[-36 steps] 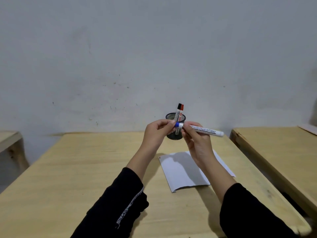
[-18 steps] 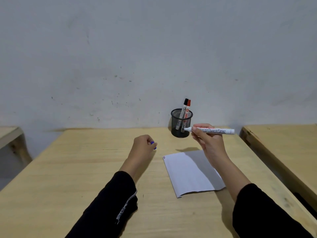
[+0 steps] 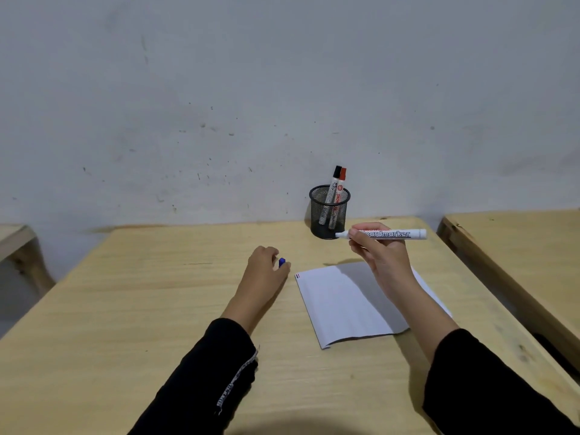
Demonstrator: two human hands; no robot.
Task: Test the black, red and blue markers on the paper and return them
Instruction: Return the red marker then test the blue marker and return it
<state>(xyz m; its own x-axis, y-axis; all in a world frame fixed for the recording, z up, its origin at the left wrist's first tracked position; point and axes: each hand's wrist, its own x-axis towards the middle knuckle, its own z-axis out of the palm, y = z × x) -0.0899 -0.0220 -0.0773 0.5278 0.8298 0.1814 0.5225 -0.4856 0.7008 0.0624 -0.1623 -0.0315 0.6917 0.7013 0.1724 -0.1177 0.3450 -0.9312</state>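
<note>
My right hand point(image 3: 381, 255) holds the uncapped blue marker point(image 3: 392, 234) level above the far edge of the white paper point(image 3: 339, 306), its tip pointing left toward the cup. My left hand point(image 3: 265, 271) rests on the table left of the paper with the blue cap point(image 3: 281, 262) between its fingers. The black marker point(image 3: 333, 186) and red marker point(image 3: 340, 188) stand capped in the black mesh cup point(image 3: 329, 215) by the wall. Two short marks, red and dark, sit at the paper's far left corner point(image 3: 298, 275).
The wooden table point(image 3: 141, 309) runs to the grey wall. Another wooden table point(image 3: 518, 246) stands to the right across a narrow gap, and a third table's corner point(image 3: 15, 240) shows at far left.
My hands pulled apart and the blue cap came off into my left hand, which dropped to the table. My right hand moved the marker right and slightly lower. My head tilted down.
</note>
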